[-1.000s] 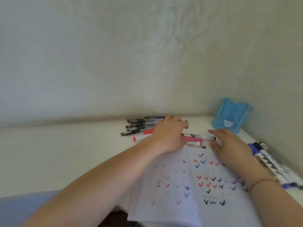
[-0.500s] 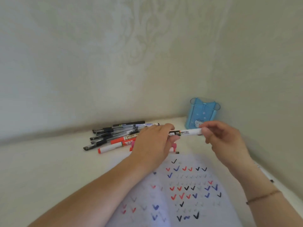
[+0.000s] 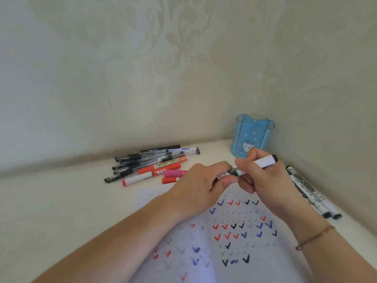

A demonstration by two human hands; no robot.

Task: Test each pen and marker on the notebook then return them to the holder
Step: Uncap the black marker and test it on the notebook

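Both hands pinching one white black-capped marker: left hand gripping its near end, right hand curling round its barrel | lying beneath: open white notebook bearing coloured ticks | standing behind: blue plastic holder

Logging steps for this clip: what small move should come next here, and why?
Probably pull the cap off: both the left hand and right hand grip one white marker above the notebook, apparently still capped.

My view: pale surface bearing notebook at 6 o'clock, pens at 11, holder at 1, markers at 3.
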